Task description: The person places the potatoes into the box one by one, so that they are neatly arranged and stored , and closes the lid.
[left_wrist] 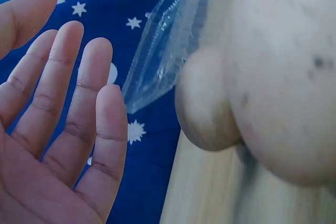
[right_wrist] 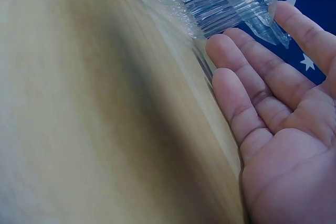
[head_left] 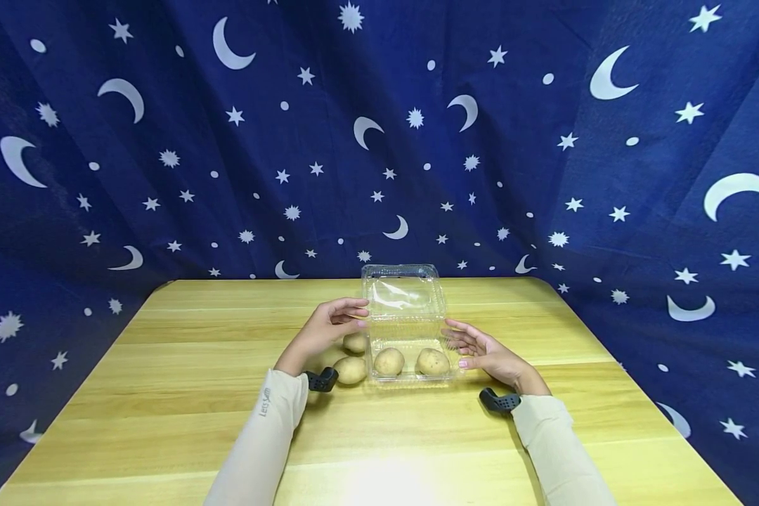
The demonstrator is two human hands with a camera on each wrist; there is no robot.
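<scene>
A clear plastic clamshell box (head_left: 405, 327) stands with its lid (head_left: 403, 292) raised at the back. Inside its base lie two potatoes, one on the left (head_left: 389, 361) and one on the right (head_left: 433, 362). My left hand (head_left: 327, 329) is at the box's left side, its fingers extended and spread in the left wrist view. Two more potatoes lie outside, a rear one (head_left: 355, 342) and a front one (head_left: 351, 370), beside and below that hand. On the box's right side is my right hand (head_left: 488, 357), fingers loosely extended, fingertips close by the ribbed wall (right_wrist: 231, 3).
The box and potatoes rest on a light wooden table (head_left: 215, 365). Behind it hangs a dark blue curtain (head_left: 329, 140) with white moons and stars. A black wrist device sits at the left wrist (head_left: 322, 380) and another at the right wrist (head_left: 498, 401).
</scene>
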